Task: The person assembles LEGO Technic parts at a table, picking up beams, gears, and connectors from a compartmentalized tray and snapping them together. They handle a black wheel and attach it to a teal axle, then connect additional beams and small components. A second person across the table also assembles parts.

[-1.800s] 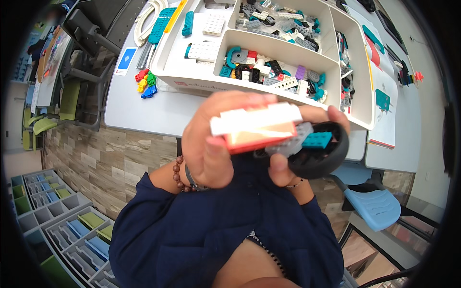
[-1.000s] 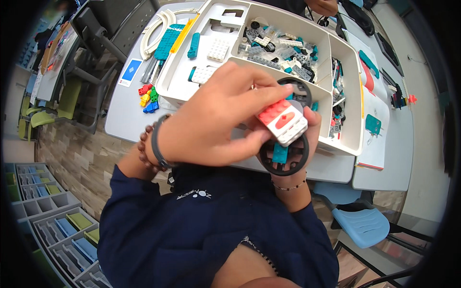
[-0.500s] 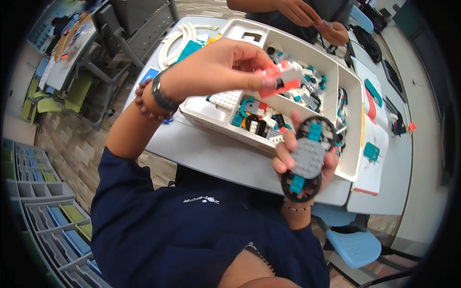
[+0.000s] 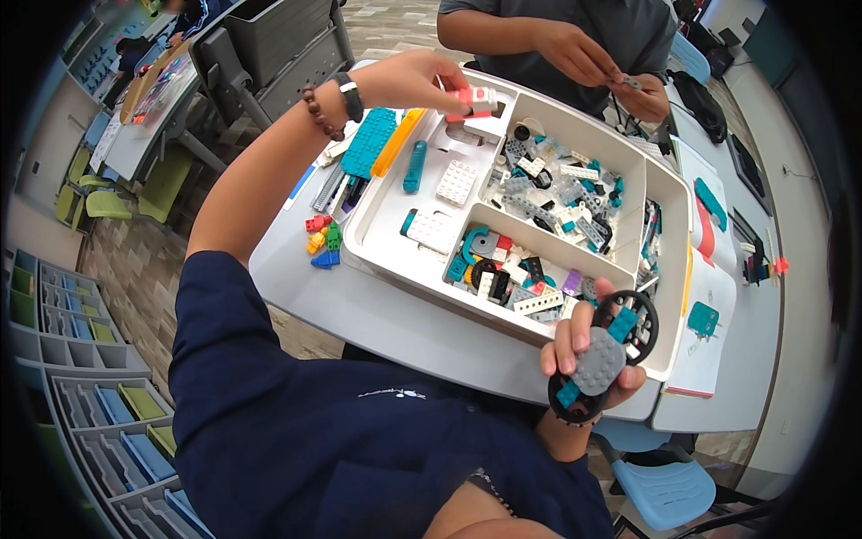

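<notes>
Moved since the earlier frame: red-and-white block, now farther left, at the far left part of the white tray; contact unclear. Left hand: fingertips pinching that block. Right hand: holding two-wheeled piece, near right corner. Handling: steady side pinch; wheels best kept off the rim. Beyond: co-worker's hands.

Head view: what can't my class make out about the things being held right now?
- Head view: the near end of the red-and-white plastic brick block, covered by fingers of the left hand.
- Head view: the underside of the round grey studded plastic plate, facing away; also most of the palm of the right hand, behind that plate.
- Head view: the shape of the small grey piece, tiny and partly covered by the co-worker's hands.
</notes>
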